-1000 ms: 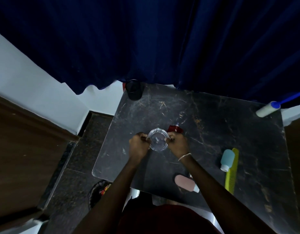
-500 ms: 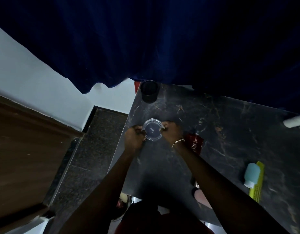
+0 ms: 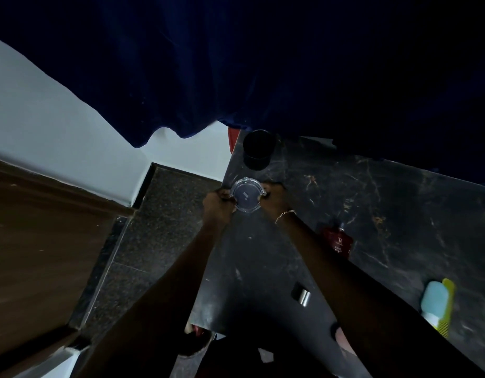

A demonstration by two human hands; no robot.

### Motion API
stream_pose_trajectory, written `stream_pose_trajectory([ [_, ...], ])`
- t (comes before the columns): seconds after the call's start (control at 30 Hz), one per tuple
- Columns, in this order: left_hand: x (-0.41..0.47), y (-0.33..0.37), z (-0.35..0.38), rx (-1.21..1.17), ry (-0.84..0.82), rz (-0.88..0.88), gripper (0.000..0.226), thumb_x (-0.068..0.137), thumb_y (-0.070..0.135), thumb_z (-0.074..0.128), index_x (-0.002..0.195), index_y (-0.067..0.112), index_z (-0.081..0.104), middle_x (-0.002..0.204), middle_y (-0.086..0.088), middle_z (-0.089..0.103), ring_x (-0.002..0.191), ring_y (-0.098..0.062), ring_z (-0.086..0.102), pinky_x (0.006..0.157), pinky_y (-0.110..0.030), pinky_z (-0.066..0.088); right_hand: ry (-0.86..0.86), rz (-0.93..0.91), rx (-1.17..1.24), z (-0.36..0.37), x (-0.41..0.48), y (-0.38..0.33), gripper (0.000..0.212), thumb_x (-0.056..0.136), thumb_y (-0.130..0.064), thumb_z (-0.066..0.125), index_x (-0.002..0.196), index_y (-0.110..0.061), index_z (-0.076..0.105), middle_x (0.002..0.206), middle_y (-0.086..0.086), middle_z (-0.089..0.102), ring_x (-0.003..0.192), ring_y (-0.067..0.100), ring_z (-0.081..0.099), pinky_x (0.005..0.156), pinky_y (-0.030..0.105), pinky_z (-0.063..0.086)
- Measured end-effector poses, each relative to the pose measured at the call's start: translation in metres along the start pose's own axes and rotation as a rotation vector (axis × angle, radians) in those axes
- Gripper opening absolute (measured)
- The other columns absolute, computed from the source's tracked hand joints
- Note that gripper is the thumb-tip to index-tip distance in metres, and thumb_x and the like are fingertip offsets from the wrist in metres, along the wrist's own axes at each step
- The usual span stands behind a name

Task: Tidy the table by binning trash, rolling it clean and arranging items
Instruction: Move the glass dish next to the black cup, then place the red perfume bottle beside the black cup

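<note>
A clear round glass dish [image 3: 246,195] sits near the far left edge of the dark marble table [image 3: 372,203], just in front of a black cup [image 3: 258,149]. My left hand [image 3: 217,204] grips the dish's left side and my right hand [image 3: 274,194], with a thin bracelet at the wrist, grips its right side. A red bottle [image 3: 338,241] lies on the table to the right of my right forearm. Further right and nearer, a light blue bottle [image 3: 435,302] rests against a yellow-green comb [image 3: 446,309].
A dark blue curtain [image 3: 263,64] hangs over the table's far edge. Left of the table are speckled floor [image 3: 154,236], a white wall and a brown wooden panel [image 3: 45,255]. A bin [image 3: 195,339] shows below the table's near left corner. A pink item [image 3: 343,339] peeks beside my right arm.
Both hands have carried the glass dish from the table's middle toward the far left corner, close to the black cup. The view has swung left, so the lint roller is out of sight.
</note>
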State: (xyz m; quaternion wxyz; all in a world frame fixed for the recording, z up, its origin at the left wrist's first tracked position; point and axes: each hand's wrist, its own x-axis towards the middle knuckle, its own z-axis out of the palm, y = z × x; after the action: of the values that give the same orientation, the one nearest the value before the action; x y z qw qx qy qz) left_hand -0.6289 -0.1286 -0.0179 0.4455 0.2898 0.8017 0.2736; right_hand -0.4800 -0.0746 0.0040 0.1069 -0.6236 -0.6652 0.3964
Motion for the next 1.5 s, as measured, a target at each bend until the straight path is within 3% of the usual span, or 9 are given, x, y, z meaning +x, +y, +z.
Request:
stream_pose_trajectory([
  [0.13, 0.006, 0.002, 0.002, -0.111, -0.046, -0.038, 0.039, 0.069, 0.014, 0.07, 0.103, -0.003, 0.076, 0.104, -0.028, 0.075, 0.103, -0.039, 0.074, 0.091, -0.054, 0.06, 0.005, 0.038, 0.06, 0.001, 0.006, 0.003, 0.026, 0.077, 0.015, 0.055, 0.096, 0.012, 0.072, 0.096, 0.026, 0.074, 0.094, 0.036, 0.071, 0.085, 0.044, 0.055],
  [0.37, 0.003, -0.002, 0.005, -0.067, 0.001, 0.022, 0.017, 0.083, 0.0, 0.074, 0.099, -0.002, 0.077, 0.098, -0.027, 0.076, 0.096, -0.039, 0.075, 0.085, -0.053, 0.061, -0.001, 0.078, 0.085, 0.001, 0.007, 0.009, 0.024, 0.076, 0.009, 0.062, 0.098, 0.006, 0.072, 0.096, 0.02, 0.074, 0.092, 0.03, 0.071, 0.07, 0.019, 0.044],
  [0.5, -0.011, -0.009, 0.004, -0.03, 0.05, 0.11, 0.01, 0.085, 0.002, 0.074, 0.093, 0.008, 0.074, 0.085, -0.017, 0.075, 0.081, -0.033, 0.073, 0.076, -0.034, 0.062, 0.043, 0.145, 0.147, 0.004, 0.005, 0.012, 0.047, 0.081, 0.003, 0.067, 0.127, 0.007, 0.06, 0.117, 0.023, 0.069, 0.109, 0.034, 0.067, 0.096, 0.034, 0.051],
  [0.6, -0.024, -0.024, 0.005, -0.044, 0.041, 0.094, 0.009, 0.091, 0.009, 0.073, 0.092, 0.0, 0.072, 0.087, -0.023, 0.075, 0.082, -0.038, 0.074, 0.076, -0.046, 0.061, 0.095, 0.169, 0.177, 0.004, -0.004, 0.019, 0.054, 0.083, -0.002, 0.068, 0.136, 0.0, 0.056, 0.119, 0.022, 0.067, 0.111, 0.03, 0.066, 0.097, 0.031, 0.049],
  [0.87, -0.058, -0.055, 0.004, -0.021, 0.033, 0.192, 0.011, 0.097, 0.013, 0.069, 0.09, 0.004, 0.069, 0.077, -0.005, 0.07, 0.065, -0.011, 0.063, 0.059, -0.012, 0.046, 0.157, 0.13, 0.053, -0.022, -0.053, 0.052, 0.05, 0.086, -0.017, 0.07, 0.134, -0.011, 0.059, 0.13, 0.01, 0.063, 0.12, 0.025, 0.061, 0.101, 0.026, 0.042],
  [1.17, -0.089, -0.082, 0.001, 0.019, 0.022, 0.261, 0.009, 0.095, 0.012, 0.071, 0.093, 0.003, 0.071, 0.091, -0.016, 0.072, 0.084, -0.035, 0.07, 0.082, -0.048, 0.058, 0.309, 0.162, 0.188, -0.056, -0.117, 0.097, 0.04, 0.084, -0.01, 0.075, 0.123, -0.003, 0.066, 0.122, 0.011, 0.069, 0.11, 0.024, 0.067, 0.095, 0.017, 0.044],
  [1.27, -0.104, -0.09, 0.006, 0.059, 0.049, 0.272, 0.014, 0.094, 0.012, 0.072, 0.104, 0.002, 0.07, 0.102, -0.016, 0.071, 0.093, -0.034, 0.069, 0.09, -0.048, 0.056, 0.318, 0.174, 0.167, -0.063, -0.135, 0.11, 0.039, 0.083, -0.01, 0.074, 0.121, -0.004, 0.066, 0.121, 0.015, 0.069, 0.113, 0.029, 0.065, 0.104, 0.04, 0.048],
  [1.4, -0.124, -0.095, 0.013, 0.135, -0.028, 0.267, 0.024, 0.095, 0.019, 0.073, 0.112, 0.005, 0.065, 0.106, -0.015, 0.07, 0.09, -0.032, 0.071, 0.08, -0.037, 0.056, 0.359, 0.25, 0.228, -0.069, -0.154, 0.127, 0.033, 0.084, -0.009, 0.075, 0.116, -0.004, 0.068, 0.114, 0.014, 0.071, 0.103, 0.027, 0.068, 0.087, 0.018, 0.046],
  [1.5, -0.132, -0.105, 0.014, 0.402, -0.013, 0.362, 0.037, 0.09, 0.032, 0.078, 0.115, 0.007, 0.067, 0.119, -0.014, 0.066, 0.112, -0.034, 0.06, 0.102, -0.044, 0.045, 0.385, 0.283, 0.205, -0.075, -0.162, 0.137, 0.03, 0.083, -0.008, 0.073, 0.113, -0.006, 0.07, 0.112, 0.015, 0.071, 0.103, 0.029, 0.068, 0.091, 0.031, 0.052],
])
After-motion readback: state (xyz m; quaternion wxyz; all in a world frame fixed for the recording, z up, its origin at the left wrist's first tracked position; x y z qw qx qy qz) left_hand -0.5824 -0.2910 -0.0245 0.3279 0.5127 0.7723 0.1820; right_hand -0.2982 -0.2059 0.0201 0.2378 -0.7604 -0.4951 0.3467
